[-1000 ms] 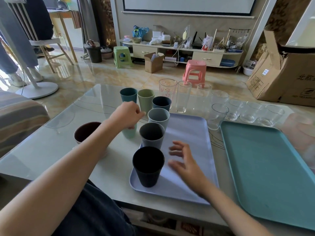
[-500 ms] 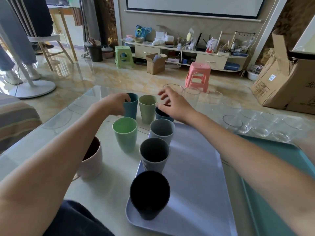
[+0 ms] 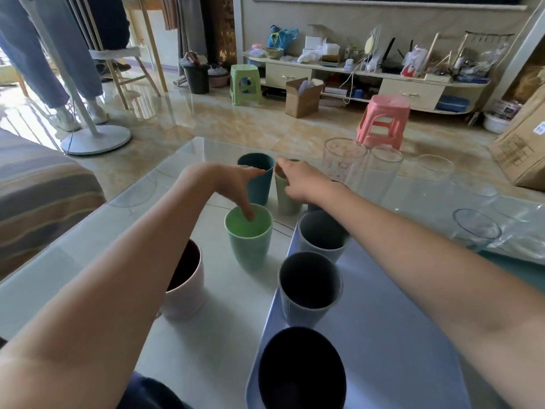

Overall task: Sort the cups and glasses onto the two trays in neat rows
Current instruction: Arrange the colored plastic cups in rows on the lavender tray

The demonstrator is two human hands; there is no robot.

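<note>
in the mint cup (image 3: 248, 235), one fingertip (image 3: 249, 214)

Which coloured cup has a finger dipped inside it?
The light green cup, standing on the table left of the lavender tray; a left hand finger reaches into it.

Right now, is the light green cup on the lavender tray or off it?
Off it. The green cup stands upright on the table, left of the tray, with left fingers dipping inside.

We only get one view: a head cam, wide-angle, looking forward and down over the bench (image 3: 206, 335), arms close up front, living room floor (image 3: 236, 125) stretching beyond.
</note>
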